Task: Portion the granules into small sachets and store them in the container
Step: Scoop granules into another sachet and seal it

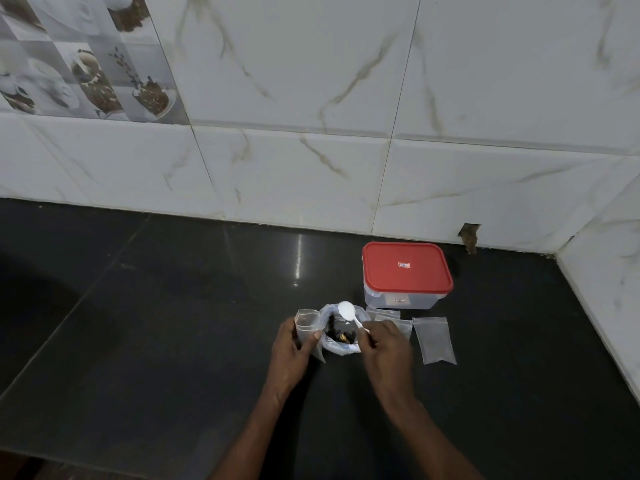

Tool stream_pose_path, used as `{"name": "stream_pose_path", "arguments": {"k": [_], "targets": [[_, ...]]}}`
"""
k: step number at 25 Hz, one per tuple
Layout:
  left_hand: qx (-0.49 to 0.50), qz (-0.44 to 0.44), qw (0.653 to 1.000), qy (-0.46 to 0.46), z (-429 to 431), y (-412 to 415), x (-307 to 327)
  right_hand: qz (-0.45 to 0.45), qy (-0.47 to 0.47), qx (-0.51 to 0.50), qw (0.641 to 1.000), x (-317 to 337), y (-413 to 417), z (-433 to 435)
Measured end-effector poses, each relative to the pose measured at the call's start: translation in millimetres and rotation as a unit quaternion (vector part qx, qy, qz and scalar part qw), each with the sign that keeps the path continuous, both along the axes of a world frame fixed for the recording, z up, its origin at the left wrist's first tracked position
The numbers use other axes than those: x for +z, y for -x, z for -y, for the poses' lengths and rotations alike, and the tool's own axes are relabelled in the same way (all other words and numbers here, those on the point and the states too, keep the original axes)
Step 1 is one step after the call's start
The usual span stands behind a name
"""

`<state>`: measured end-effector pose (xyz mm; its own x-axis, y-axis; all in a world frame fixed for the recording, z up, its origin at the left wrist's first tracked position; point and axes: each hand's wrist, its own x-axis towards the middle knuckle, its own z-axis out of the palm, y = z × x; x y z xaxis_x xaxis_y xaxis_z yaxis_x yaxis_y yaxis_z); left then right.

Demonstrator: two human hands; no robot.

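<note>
An open plastic bag (341, 346) holding dark granules (337, 333) stands on the black counter. My left hand (294, 351) holds a small clear sachet (306, 323) upright just left of that bag. My right hand (386, 351) pinches the handle of a white plastic spoon (347, 310), whose bowl hovers above the bag's mouth. A clear container with a red lid (406, 268) sits shut behind and to the right. More empty sachets lie flat: one (434, 340) at the right and others (384, 314) in front of the container.
The dark counter (173, 323) meets a white marble-tiled wall at the back and a side wall at the far right. A small broken hole (470, 235) shows in the wall behind the container.
</note>
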<state>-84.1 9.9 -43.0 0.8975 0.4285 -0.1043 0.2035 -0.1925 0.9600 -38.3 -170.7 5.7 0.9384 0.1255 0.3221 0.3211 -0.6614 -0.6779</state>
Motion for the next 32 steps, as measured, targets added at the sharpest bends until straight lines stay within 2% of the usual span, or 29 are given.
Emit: {"name": "stream_pose_path", "arguments": {"k": [4,8,10,12,15,17,19,22,28,30,32], "targets": [[0.008,-0.012,0.999,0.034,-1.3,12.3,-2.4,-0.065,0.164,0.052,0.983,-8.3,-7.0,7.1],[-0.012,-0.012,0.997,0.079,7.1,21.7,3.2,0.000,0.277,0.100,0.956,-14.4,-6.2,-2.7],[-0.028,-0.011,0.994,0.105,12.9,22.2,5.5,-0.009,0.277,0.113,0.954,-18.7,-4.3,-9.1],[-0.033,-0.013,0.992,0.121,19.2,21.4,9.5,-0.050,0.235,0.092,0.966,-18.3,-3.8,-16.2],[-0.042,-0.008,0.991,0.129,24.8,18.3,13.7,-0.151,0.089,0.023,0.984,-11.8,-8.3,-24.2],[-0.042,0.000,0.991,0.125,23.6,16.2,17.0,-0.243,-0.053,-0.025,0.968,-6.0,-14.9,-22.9],[-0.037,0.004,0.992,0.121,20.7,15.1,16.4,-0.306,-0.160,-0.085,0.935,-1.5,-19.7,-17.3],[-0.026,0.001,0.994,0.101,17.2,15.9,13.4,-0.308,-0.204,-0.127,0.920,4.5,-21.0,-9.5],[-0.013,-0.023,0.999,0.043,15.2,13.1,8.5,-0.307,-0.268,-0.120,0.905,31.0,-14.4,-3.8],[-0.011,-0.030,0.999,0.015,14.4,10.4,8.5,-0.272,-0.259,-0.085,0.923,41.3,-9.5,-2.8],[-0.008,-0.036,0.999,-0.002,13.0,7.0,7.2,-0.186,-0.229,-0.031,0.955,48.3,-0.9,-4.0]]}}
